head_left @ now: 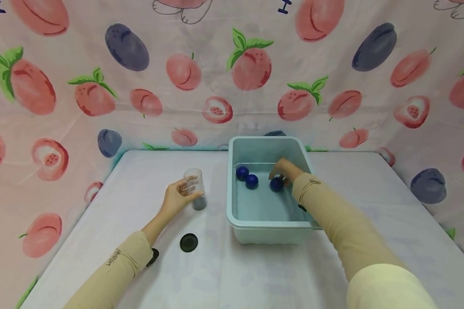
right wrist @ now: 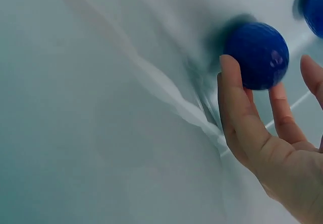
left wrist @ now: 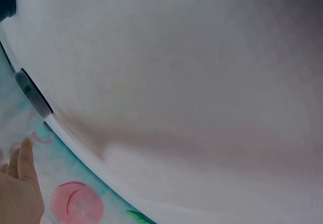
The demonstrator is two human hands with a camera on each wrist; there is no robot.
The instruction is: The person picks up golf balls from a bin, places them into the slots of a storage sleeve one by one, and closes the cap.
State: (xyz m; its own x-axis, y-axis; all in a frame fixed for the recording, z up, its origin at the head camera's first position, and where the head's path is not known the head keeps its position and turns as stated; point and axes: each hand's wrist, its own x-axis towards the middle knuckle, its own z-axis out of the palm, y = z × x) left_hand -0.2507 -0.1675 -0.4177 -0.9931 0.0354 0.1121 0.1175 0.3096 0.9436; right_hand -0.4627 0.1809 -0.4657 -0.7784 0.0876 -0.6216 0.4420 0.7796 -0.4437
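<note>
My left hand (head_left: 176, 199) grips a clear cylindrical container (head_left: 195, 185) on the white table, thumb and fingers on its sides. Its lower part looks grey. In the left wrist view only part of the left hand (left wrist: 20, 186) shows at the lower left corner. Inside the light blue bin (head_left: 270, 225), my right hand (head_left: 287, 170) is at a dimpled blue ball (head_left: 276, 184), like a golf ball. The right wrist view shows the fingers of the right hand (right wrist: 282, 153) around this ball (right wrist: 257, 56), the thumb apart from it. Two more blue balls (head_left: 242, 173) lie to its left.
A black disc (head_left: 188, 243) lies flat on the table (head_left: 216, 274) in front of the clear container. The bin's raised walls surround the right hand. A fruit-printed cloth (head_left: 216, 64) hangs behind the table and along both sides.
</note>
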